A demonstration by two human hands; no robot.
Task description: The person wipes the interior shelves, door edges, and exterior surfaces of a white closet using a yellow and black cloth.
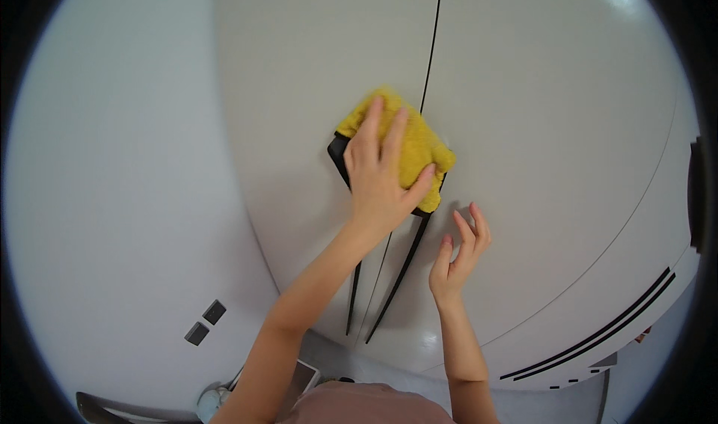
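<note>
A yellow plush cloth (418,146) lies over the upper part of the long black handles (399,275) on a pale cabinet's doors (521,143). My left hand (381,171) presses on the cloth with its fingers spread, the thumb near the cloth's lower right corner. The cloth hides part of the handles and of the dark gap between the doors. To the lower right, my right hand (460,256) is raised near the right door, fingers apart and slightly curled, holding nothing. Whether its fingertips touch the door I cannot tell.
Two dark wall sockets or switches (206,322) are on the pale wall at the left. Further black strip handles (589,326) run along cabinet fronts at the lower right. A dark-topped piece of furniture (303,376) stands low, behind my left forearm. A dark curved object (90,408) shows at the lower left.
</note>
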